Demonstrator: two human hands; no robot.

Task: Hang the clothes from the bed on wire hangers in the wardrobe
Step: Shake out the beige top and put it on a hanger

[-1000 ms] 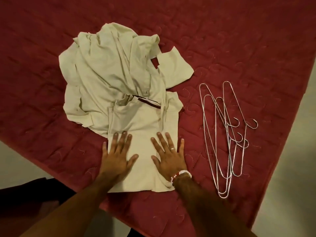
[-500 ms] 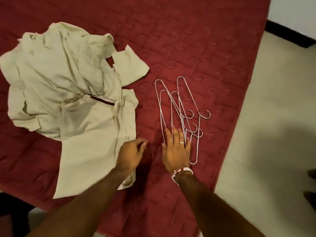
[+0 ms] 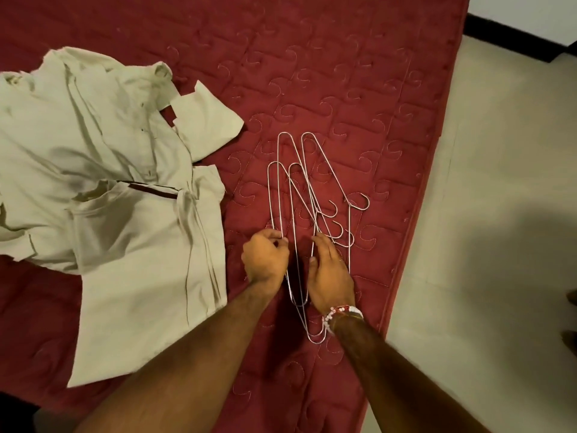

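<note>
Left hand (image 3: 265,260) fingers pinched the wire hangers (image 3: 315,210) on the bed (image 3: 343,89); right hand (image 3: 331,273) fingers lay together atop them.

Cream clothes (image 3: 103,170) running off the edge at nine o'clock, near ends of the wire hangers (image 3: 299,189) buried under left hand (image 3: 265,260) and right hand (image 3: 331,276), right hand's hold unreadable, dark shapes (image 3: 572,299) clipped at four o'clock

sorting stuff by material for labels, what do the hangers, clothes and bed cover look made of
The hangers: thin bare metal wire, silvery and shiny; it glints along the bends and hooks. The clothes: cream woven cloth, probably cotton, matt; it creases and folds softly. The bed cover: dark red quilted fabric with stitched swirls in squares; fibre cannot be told.
</note>
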